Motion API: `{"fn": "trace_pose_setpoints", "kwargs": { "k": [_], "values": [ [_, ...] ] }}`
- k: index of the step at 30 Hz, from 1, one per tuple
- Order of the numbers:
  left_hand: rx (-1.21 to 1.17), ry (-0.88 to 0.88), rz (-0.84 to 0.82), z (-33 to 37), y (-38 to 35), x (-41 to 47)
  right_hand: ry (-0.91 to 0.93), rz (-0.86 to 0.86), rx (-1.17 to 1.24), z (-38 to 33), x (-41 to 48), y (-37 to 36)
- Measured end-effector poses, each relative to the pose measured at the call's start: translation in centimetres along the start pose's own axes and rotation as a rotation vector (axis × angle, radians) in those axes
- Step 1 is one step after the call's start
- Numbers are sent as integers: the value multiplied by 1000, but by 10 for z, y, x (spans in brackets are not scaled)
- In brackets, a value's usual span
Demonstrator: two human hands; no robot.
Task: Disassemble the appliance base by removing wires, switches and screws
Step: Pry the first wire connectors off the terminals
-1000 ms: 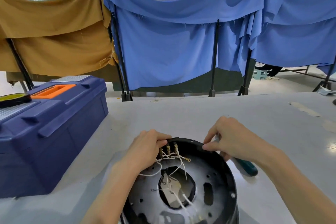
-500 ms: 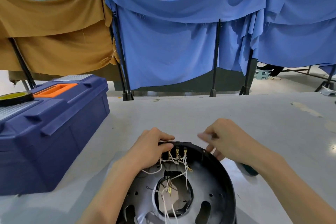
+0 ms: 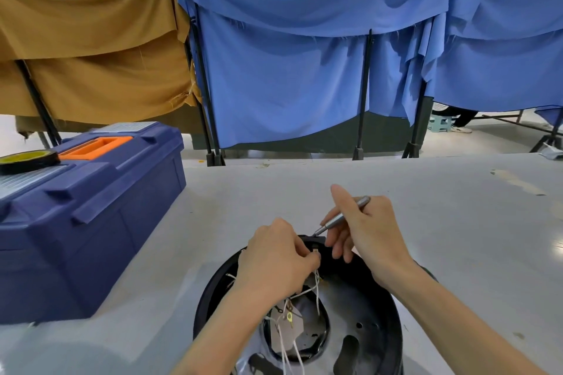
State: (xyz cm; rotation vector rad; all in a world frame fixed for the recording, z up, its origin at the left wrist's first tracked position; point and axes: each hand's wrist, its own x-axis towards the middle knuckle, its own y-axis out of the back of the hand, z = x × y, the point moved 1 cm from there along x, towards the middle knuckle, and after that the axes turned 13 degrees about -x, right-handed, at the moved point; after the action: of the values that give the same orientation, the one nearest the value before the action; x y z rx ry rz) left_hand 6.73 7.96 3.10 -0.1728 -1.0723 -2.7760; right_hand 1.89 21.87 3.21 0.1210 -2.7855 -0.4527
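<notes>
Grey surface (image 3: 304, 192) runs under both hands and well beyond them. Blue curtain (image 3: 289, 70) and tan curtain (image 3: 91, 55) hang on black poles far past the hands, behind the surface. Dark blue toolbox (image 3: 91, 222) with orange handle sits on the surface well left of the left hand; roll of black tape (image 3: 27, 160) rests on its lid. Round black appliance base (image 3: 380, 313) lies open side up on the surface directly beneath both hands, its far rim right at the fingertips. Left hand (image 3: 274, 265) is over the left part of the base, fingers curled and pinched together at the far rim near a small metal terminal; exactly what it pinches cannot be told. Right hand (image 3: 368, 231) is just right of the left hand, nearly touching it, closed around a silver screwdriver (image 3: 341, 218), index finger sticking up, other fingers curled down to the rim. Screwdriver tilts, tip pointing down-left to the rim between the two hands. White wires (image 3: 307, 292) trail from under the left hand down into the base's centre opening; a small yellow ring terminal (image 3: 289, 317) hangs among them below the left hand.
</notes>
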Motion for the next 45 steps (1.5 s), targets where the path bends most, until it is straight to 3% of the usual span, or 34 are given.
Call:
{"fn": "trace_pose_setpoints", "kwargs": {
  "k": [9,18,32,45],
  "values": [
    [107,-34,82,-5,-18,-3,-94,64,-101,9,2,0],
    [62,-27,86,-9,-21,-5,-5,0,-114,9,1,-2],
    [185,-76,76,-13,-25,-2,75,-37,-228,6,-2,-4],
    [133,-65,42,-12,-23,-2,-56,-55,-70,13,7,-5]
  ]
}}
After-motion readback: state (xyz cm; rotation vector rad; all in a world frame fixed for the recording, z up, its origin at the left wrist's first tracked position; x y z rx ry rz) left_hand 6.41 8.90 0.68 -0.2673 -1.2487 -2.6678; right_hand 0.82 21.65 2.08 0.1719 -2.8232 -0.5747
